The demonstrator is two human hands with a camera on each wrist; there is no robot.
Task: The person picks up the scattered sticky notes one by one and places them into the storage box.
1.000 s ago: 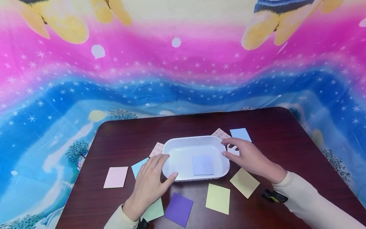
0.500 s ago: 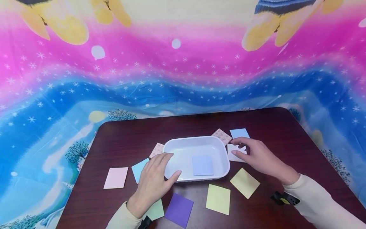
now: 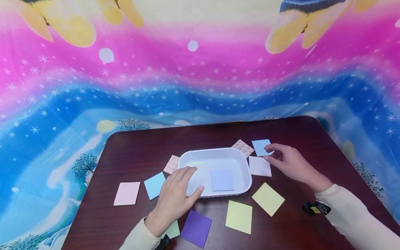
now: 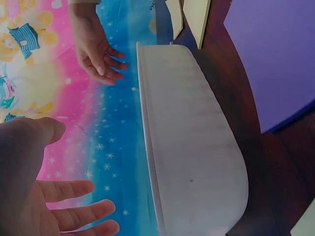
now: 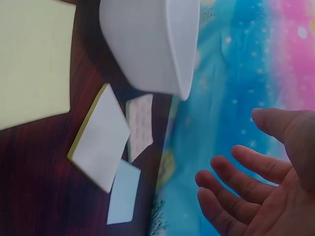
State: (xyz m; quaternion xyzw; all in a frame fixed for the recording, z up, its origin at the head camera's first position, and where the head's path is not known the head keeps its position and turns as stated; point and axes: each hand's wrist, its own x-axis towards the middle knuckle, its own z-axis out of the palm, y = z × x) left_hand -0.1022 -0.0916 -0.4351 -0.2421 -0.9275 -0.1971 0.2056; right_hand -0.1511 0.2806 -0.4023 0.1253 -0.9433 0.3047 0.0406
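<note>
A white plastic tray stands mid-table with a pale lavender square note pad lying in it. My left hand, fingers loosely spread and holding nothing, hovers over the tray's left end. My right hand is to the right of the tray, empty, with relaxed fingers. In the head view its fingertips overlap the edge of a light blue pad and lie close to a whitish pad. The right wrist view has that hand raised above the table, apart from the whitish pad.
Loose pads lie round the tray: patterned pink ones, two yellow ones, a purple, a pink, a cyan and a partly hidden green one. A printed cloth hangs behind the dark table.
My right hand has moved away from the tray's right rim, further right toward the light blue pad. My left hand has shifted slightly right over the tray. The pads have stayed put.
</note>
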